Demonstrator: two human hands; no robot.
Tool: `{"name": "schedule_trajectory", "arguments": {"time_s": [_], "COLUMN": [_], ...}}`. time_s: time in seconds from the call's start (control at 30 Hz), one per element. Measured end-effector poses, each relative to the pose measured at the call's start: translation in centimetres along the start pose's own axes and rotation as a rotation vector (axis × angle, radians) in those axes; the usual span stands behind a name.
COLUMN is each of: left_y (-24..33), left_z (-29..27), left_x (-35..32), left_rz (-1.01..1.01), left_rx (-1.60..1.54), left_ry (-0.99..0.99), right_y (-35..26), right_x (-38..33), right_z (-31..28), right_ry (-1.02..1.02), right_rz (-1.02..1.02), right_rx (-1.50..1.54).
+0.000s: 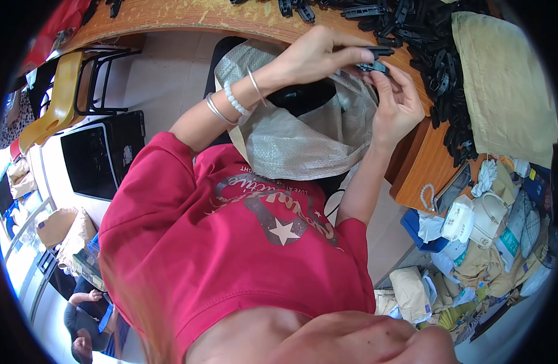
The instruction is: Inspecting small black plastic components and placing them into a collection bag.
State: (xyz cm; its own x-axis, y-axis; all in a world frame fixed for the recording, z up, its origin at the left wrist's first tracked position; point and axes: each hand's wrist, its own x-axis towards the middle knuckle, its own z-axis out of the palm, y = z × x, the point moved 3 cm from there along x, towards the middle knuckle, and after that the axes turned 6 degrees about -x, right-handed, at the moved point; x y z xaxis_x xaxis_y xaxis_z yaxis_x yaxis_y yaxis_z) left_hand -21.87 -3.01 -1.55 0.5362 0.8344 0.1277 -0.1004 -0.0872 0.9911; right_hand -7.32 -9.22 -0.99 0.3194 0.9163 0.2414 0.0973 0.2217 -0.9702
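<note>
My left hand, with bead and metal bracelets on the wrist, pinches a small black plastic part at the edge of the wooden table. My right hand comes up from below and holds a second black part right against the first. Both hands meet above the open mouth of a grey woven sack that rests against my red shirt. What lies inside the sack is dark and unclear.
A heap of black plastic parts covers the table beside a beige folded cloth. Bags and packages crowd the floor at right. A yellow chair and a black screen stand left. Another person sits lower left.
</note>
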Motion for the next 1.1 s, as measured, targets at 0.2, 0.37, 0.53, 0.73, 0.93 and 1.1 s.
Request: {"name": "schedule_trajectory", "arguments": {"time_s": [0.2, 0.37, 0.53, 0.73, 0.93, 1.1], "left_y": [1.6, 1.4, 1.0, -0.2, -1.9, -0.5], "left_z": [0.3, -0.2, 0.0, -2.0, -1.9, -0.1], "left_x": [-1.2, -1.2, -0.9, 1.4, 6.9, 8.7], "left_rz": [0.262, 0.329, 0.306, 0.095, 0.449, 0.323], "left_rx": [0.415, 0.353, 0.336, 0.203, 0.656, 1.044], "left_ry": [0.017, -0.029, -0.067, 0.19, 0.319, 0.104], "right_y": [0.0, -1.3, 0.8, 2.9, 3.0, 2.8], "right_x": [-0.8, 0.0, 0.2, 4.6, 5.8, 4.7], "right_z": [0.4, 0.4, -1.2, -2.1, -0.9, -1.4], "right_ry": [0.062, 0.018, -0.107, -0.074, -0.139, -0.112], "right_rz": [-0.054, 0.049, 0.02, -0.288, -0.435, -0.422], "right_rx": [0.026, 0.162, -0.106, -0.671, -1.186, -1.137]}}
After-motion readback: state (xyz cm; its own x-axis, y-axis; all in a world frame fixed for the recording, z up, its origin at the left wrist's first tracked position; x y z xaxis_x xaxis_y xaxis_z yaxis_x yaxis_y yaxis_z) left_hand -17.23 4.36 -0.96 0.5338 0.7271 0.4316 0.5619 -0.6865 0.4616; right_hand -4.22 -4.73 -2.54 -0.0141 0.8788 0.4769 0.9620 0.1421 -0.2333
